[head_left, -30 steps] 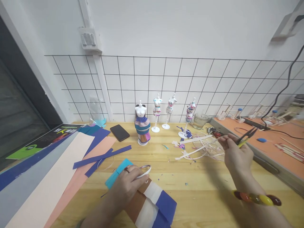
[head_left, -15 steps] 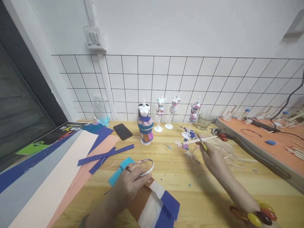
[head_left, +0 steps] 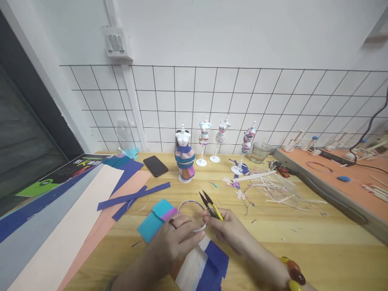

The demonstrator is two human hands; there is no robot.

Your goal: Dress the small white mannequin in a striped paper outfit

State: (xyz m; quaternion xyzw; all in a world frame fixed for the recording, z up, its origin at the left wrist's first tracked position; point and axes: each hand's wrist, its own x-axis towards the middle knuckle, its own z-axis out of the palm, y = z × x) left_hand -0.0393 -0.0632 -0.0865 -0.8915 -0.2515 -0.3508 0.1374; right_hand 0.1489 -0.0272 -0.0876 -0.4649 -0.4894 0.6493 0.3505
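Observation:
My left hand [head_left: 178, 238] is closed on a thin white ring [head_left: 189, 201] that looks like a narrow roll of tape. It rests above a patchwork strip [head_left: 194, 264] of brown, white and blue pieces, with a turquoise and purple end [head_left: 153, 222] beyond the fingers. Thread snips [head_left: 209, 202] with dark pointed blades and a yellow handle are in my right hand [head_left: 227, 228]. The blades point up and away, apart at their tips. My right fingertips also meet the right side of the ring; whether they pinch its end is too small to tell.
Several small white mannequins [head_left: 222, 133] stand at the back, one in a layered skirt [head_left: 184, 157]. A phone [head_left: 155, 166] and coloured sheets [head_left: 87, 206] lie left. Scraps and strips [head_left: 273, 186], a glass jar [head_left: 261, 152] and an orange-topped board [head_left: 333, 169] are right.
My right hand has come from the scraps at the right to the ring beside my left hand, bringing the snips. The left hand stays on the ring.

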